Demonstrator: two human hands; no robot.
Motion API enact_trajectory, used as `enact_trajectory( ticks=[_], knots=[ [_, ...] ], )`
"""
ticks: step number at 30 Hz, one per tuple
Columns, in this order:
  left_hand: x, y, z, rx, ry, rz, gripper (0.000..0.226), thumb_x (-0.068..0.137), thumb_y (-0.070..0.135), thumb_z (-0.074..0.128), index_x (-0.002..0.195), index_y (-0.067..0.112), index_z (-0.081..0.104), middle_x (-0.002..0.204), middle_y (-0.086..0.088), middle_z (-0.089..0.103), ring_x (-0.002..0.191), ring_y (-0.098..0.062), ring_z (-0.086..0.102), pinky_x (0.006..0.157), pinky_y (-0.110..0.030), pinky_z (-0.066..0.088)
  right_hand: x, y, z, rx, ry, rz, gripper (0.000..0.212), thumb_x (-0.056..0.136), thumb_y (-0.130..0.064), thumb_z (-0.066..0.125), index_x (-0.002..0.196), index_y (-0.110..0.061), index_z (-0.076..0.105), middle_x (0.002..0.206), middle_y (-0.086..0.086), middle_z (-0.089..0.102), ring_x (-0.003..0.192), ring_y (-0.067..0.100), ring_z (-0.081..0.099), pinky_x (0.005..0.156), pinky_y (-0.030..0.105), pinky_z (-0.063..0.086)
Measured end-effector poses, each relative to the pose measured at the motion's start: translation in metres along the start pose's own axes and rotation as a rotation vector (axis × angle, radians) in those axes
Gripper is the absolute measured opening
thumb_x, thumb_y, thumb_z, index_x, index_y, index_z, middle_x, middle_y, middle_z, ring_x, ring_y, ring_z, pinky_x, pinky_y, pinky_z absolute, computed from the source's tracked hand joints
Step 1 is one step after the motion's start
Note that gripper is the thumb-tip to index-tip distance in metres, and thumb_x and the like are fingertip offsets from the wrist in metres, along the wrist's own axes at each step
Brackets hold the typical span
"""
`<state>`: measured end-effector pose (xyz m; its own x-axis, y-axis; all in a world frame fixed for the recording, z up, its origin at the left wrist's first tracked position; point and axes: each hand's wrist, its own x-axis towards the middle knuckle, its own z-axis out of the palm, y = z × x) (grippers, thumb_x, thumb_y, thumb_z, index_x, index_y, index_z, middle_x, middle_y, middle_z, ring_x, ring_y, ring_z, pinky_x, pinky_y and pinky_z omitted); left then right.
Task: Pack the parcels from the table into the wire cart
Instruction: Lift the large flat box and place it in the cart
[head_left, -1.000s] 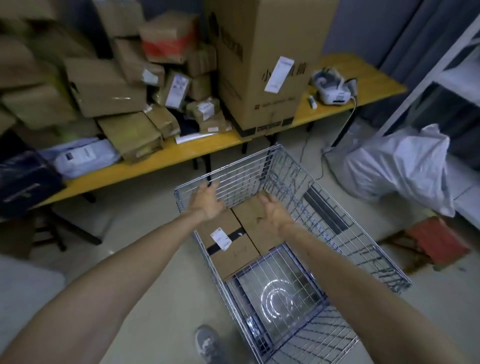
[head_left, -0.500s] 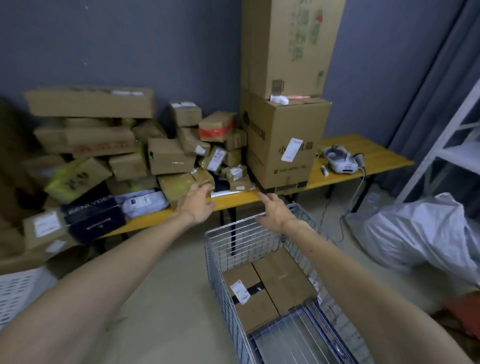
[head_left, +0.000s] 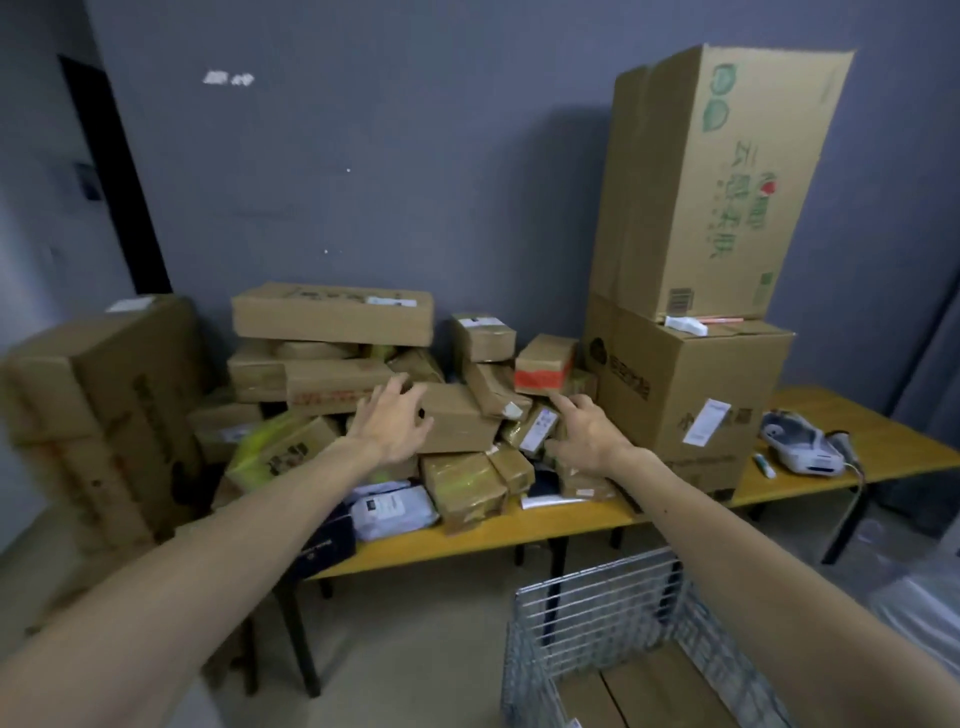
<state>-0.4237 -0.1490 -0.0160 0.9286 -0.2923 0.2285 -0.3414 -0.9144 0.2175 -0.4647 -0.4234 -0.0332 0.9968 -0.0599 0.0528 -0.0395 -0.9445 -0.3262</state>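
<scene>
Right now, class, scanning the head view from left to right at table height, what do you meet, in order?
Tall brown cardboard box at the far left → left hand → small cardboard box with red tape → large brown carton with a white label → white desktop machine.

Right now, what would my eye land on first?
The heap of brown parcels piled against the wall on the yellow table, with a tower of two big cartons at its right end. Then the left hand and right hand, both open, reaching for that heap, with the wire cart in front.
</scene>
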Motion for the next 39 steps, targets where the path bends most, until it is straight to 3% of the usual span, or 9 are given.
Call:
enact_trajectory(
  ticks=[7,15,21,33,39],
  knots=[
    [0.049,-0.093,-0.052,0.064,0.028,-0.020,0.056,0.098,0.045,0.050,0.149,0.025,0.037,0.155,-0.011,0.031,0.142,-0.033,0.030,0.114,-0.050,0.027,0.071,-0.079,0.001,-0.083,0.037,-0.037,0.080,0.091,-0.039,0.060,0.156,-0.023,0.016,0.155,0.017,0.025,0.141,0.039,0.026,0.114,0.050,0.030],
    [0.094,-0.159,-0.064,0.154,0.015,-0.038,0.059,0.097,0.047,0.050,0.150,0.023,0.035,0.159,-0.015,0.024,0.145,-0.036,0.025,0.117,-0.053,0.023,0.147,-0.123,0.009,-0.124,0.044,-0.068,0.078,0.090,-0.039,0.062,0.154,-0.023,0.021,0.153,0.013,0.030,0.138,0.035,0.032,0.111,0.049,0.035],
    [0.147,-0.199,-0.062,0.195,0.033,-0.085,0.061,0.098,0.048,0.048,0.152,0.025,0.033,0.162,-0.014,0.018,0.147,-0.036,0.021,0.117,-0.052,0.020,0.222,-0.132,0.020,-0.097,0.031,-0.079,0.082,0.090,-0.039,0.063,0.156,-0.024,0.017,0.159,0.013,0.022,0.144,0.036,0.024,0.115,0.051,0.031],
    [0.263,-0.271,-0.051,0.241,-0.007,-0.219,0.067,0.097,0.048,0.049,0.155,0.028,0.023,0.162,-0.014,0.016,0.147,-0.036,0.020,0.116,-0.055,0.021,0.396,-0.140,0.039,0.000,-0.011,-0.131,0.078,0.088,-0.040,0.065,0.151,-0.026,0.022,0.135,0.018,0.044,0.127,0.038,0.044,0.105,0.047,0.040],
    [0.306,-0.319,-0.046,0.242,-0.021,-0.298,0.068,0.096,0.050,0.052,0.154,0.032,0.023,0.161,-0.018,0.016,0.146,-0.038,0.019,0.117,-0.055,0.021,0.459,-0.142,0.059,0.016,-0.069,-0.103,0.091,0.080,-0.043,0.064,0.151,-0.036,0.009,0.138,0.018,0.042,0.123,0.039,0.047,0.103,0.052,0.043]
  ],
)
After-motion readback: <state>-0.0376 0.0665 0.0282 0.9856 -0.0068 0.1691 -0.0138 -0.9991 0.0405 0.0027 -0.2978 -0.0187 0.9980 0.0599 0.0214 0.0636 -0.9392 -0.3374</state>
